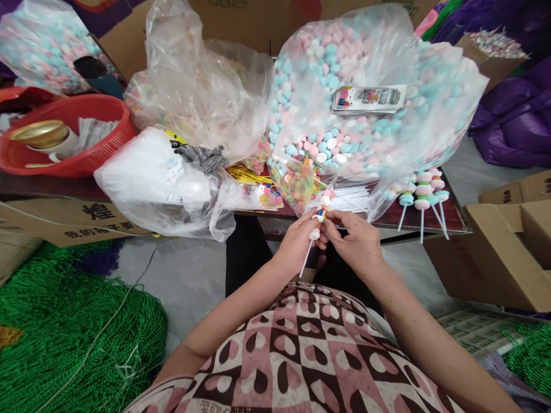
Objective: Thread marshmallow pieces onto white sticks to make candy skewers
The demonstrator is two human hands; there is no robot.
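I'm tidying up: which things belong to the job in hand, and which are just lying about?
Likely the job's:
threaded stick, in left hand and right hand
bag of pastel pieces
white sticks
other threaded sticks

Apparently lying about:
red basket
green cord heap
open cardboard box

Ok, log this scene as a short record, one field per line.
Left hand: holding a candy stick
Right hand: fingertips at the same stick
Table, right end: more candy sticks
Table, back: clear bag of pink, blue and white candies; printed labels on top
Table, left: red basket holding a gold-coloured bowl
Floor, left: green cord
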